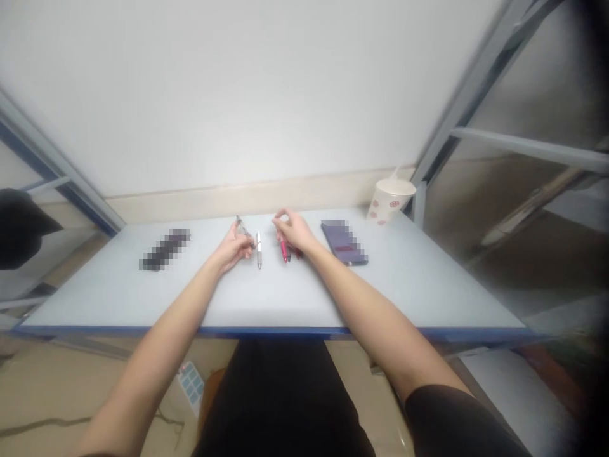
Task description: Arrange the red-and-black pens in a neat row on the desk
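My left hand rests on the white table and pinches a clear plastic pen, whose tip points to the far left. Next to it, a white pen with a silver clip lies lengthwise. My right hand has its fingers bunched together just above a red pen, whose upper end is hidden beneath the hand. A dark red object lies partly under the same hand. I cannot tell what it is.
A pixelated dark object lies left of my hands, and a pixelated phone lies to the right. A paper cup with red spots stands at the back right corner. Grey metal frame posts rise beside the table.
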### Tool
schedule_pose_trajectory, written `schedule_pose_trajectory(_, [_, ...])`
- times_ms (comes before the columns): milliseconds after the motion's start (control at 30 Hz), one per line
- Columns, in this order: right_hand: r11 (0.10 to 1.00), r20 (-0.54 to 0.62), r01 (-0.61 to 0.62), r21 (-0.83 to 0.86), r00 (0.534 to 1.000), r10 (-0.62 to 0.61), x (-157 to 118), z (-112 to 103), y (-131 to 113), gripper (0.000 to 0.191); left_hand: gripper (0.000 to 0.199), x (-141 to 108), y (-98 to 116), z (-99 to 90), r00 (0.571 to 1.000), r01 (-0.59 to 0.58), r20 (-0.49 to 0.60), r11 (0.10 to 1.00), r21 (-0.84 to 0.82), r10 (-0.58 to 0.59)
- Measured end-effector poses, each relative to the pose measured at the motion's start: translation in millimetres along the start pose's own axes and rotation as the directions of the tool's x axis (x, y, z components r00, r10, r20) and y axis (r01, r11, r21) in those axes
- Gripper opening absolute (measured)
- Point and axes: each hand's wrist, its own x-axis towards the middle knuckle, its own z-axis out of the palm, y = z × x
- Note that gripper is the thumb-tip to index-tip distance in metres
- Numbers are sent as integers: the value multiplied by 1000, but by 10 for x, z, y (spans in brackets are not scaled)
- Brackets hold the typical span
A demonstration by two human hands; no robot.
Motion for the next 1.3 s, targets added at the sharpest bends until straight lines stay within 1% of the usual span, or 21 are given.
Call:
schedule_pose_trajectory(67, [1000, -23, -8, 27, 1000, 9, 1, -2, -2, 11, 115, 19, -17, -28, 1000, -9, -5, 1000, 24, 9])
schedule_pose_trajectory(133, [998, -25, -26, 52, 999, 27, 2, -6, -5, 14, 119, 48, -39, -58, 998, -41, -39, 998, 37, 42])
schedule_pose_trajectory(233, [998, -6, -19, 54, 1000, 19, 6, -22, -10, 11, 123, 104, -68, -116, 990, -89, -103, 995, 49, 94])
schedule_pose_trajectory(333, [998, -30, -12, 64, 999, 14, 7, -36, -13, 11, 126, 140, -93, -178, 988, -92, -119, 993, 75, 101])
schedule_pose_trajectory(467, [999, -25, -31, 44, 999, 32, -16, -31, -27, 10, 129, 149, -116, -217, 993, -93, -68, 992, 89, 100])
schedule_pose_trajectory(533, [999, -37, 6, 35, 999, -5, -33, -25, -38, 8, 130, 147, -119, -211, 992, -103, -57, 990, 93, 109])
schedule_pose_trajectory(600, [998, -78, 45, 50, 996, -41, -44, -21, -45, 9, 132, 136, -114, -190, 991, -119, -53, 988, 97, 125])
schedule_pose_trajectory(667, [996, -95, 55, 70, 994, -49, -47, -18, -41, 13, 134, 114, -104, -159, 992, -119, -24, 987, 107, 122])
schedule_pose_trajectory(733, [997, -78, 48, 67, 996, -43, -42, -15, -21, 16, 135, 83, -93, -127, 994, -106, 22, 987, 122, 104])
schedule_pose_trajectory(833, [999, -60, 47, 26, 997, -45, -23, -8, 23, 15, 135, 41, -83, -90, 994, -99, 60, 987, 124, 92])
schedule_pose_trajectory(1000, [997, -91, 75, 1, 993, -75, 6, 2, 62, 10, 138, 32, -88, -82, 993, -102, 71, 991, 89, 96])
schedule_pose_trajectory(1167, [998, -109, 60, 16, 992, -57, 18, 0, 41, 10, 142, 72, -111, -90, 992, -110, 68, 989, 95, 104])
schedule_pose_trajectory(1233, [996, -133, 89, -7, 987, -89, 24, -25, 16, 10, 141, 83, -126, -88, 993, -108, 67, 989, 104, 101])
schedule_pose_trajectory(1300, [992, -160, 123, -3, 979, -122, 31, -63, -5, 14, 139, 88, -139, -84, 992, -108, 69, 988, 111, 101])
